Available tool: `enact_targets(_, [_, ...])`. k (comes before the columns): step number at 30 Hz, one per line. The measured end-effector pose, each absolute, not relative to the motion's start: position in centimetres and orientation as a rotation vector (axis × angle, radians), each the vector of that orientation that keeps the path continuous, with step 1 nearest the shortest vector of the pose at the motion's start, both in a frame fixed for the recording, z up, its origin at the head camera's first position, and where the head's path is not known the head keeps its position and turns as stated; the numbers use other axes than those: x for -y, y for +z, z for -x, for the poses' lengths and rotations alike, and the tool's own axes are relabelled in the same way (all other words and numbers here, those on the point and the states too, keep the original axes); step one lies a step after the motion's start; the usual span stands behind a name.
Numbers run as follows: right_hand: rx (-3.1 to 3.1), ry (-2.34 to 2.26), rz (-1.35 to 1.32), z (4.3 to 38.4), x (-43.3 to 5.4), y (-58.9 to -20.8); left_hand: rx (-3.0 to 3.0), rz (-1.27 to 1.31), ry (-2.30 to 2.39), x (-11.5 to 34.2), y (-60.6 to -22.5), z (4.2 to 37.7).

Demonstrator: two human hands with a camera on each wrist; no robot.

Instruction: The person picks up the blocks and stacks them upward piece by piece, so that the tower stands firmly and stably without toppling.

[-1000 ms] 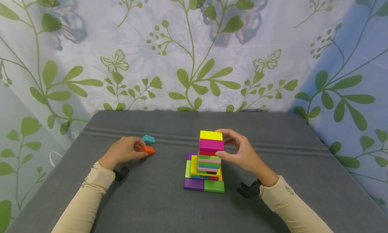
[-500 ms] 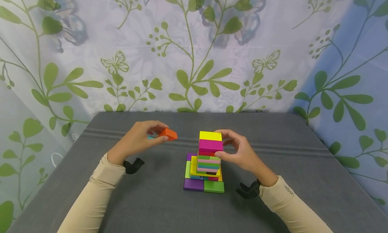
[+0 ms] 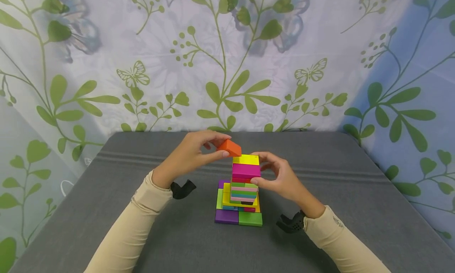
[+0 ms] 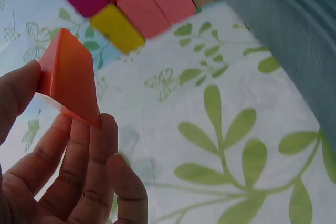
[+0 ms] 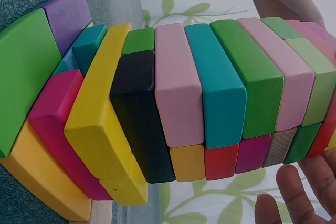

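Observation:
A tower of colourful wooden blocks (image 3: 244,195) stands on the grey cloth, narrow above a wider base. My left hand (image 3: 193,152) pinches an orange wedge-shaped block (image 3: 230,147) between thumb and fingertips, up beside the tower's top. In the head view it overlaps the corner of the top yellow block (image 3: 246,159); the left wrist view shows a gap between the wedge (image 4: 73,77) and the tower. My right hand (image 3: 282,180) holds the tower's upper part from the right, thumb at the magenta block (image 3: 246,170), fingers partly hidden behind. Right-hand fingers (image 5: 296,192) show beside the upper layers.
The grey cloth surface (image 3: 170,233) reaches back to a curtain (image 3: 160,48) with printed leaves and butterflies. Black wrist mounts (image 3: 183,189) sit under both wrists. Purple and green flat blocks (image 3: 250,219) form the tower's front base edge.
My left hand has lifted the orange wedge from the cloth and carried it right and up to the tower's top. The teal block has become hidden behind that hand. My right hand stays put.

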State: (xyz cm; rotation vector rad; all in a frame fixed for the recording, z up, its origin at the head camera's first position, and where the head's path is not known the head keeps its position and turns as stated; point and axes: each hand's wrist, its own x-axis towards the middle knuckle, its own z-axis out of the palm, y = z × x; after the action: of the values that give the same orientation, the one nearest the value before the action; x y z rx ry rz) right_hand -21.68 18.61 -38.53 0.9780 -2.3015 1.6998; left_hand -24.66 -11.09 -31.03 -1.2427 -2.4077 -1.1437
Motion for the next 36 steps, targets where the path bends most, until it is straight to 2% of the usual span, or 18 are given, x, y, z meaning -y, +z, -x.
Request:
enact_targets(12, [2.292, 1.7, -0.991, 21.8, -18.5, -38.6, 2.5, 1.305, -1.133, 7.7, -31.6, 24.5])
enact_targets(36, [2.297, 1.696, -0.981, 21.8, -18.7, -38.6, 2.493, 1.322, -1.122, 7.6, -31.7, 24.7])
